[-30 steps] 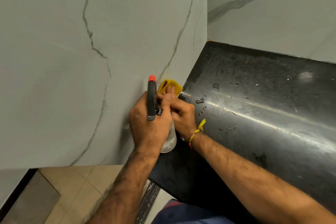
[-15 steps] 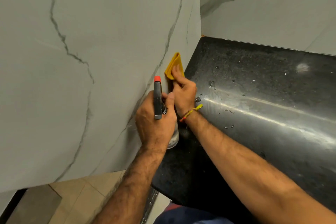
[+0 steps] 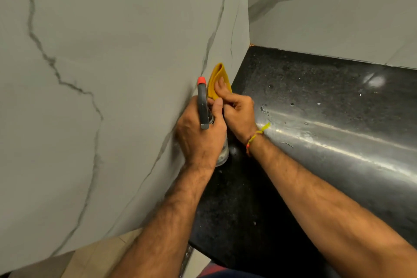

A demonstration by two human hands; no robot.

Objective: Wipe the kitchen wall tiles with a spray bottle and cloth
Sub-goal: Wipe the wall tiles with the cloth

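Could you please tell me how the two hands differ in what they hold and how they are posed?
The left hand grips the spray bottle upright, fingers wrapped round it; the right hand presses the yellow cloth against the wall tile. Only the right wrist wears a thread band. Both work close together near the countertop corner.

No readable text, labels, brands or numbers showed anywhere. The spray bottle point(image 3: 204, 106) carried no legible marking on its grey head or red nozzle, and the yellow cloth point(image 3: 218, 80), the veined wall tiles point(image 3: 117, 74) and the black surface point(image 3: 327, 108) were all unmarked.
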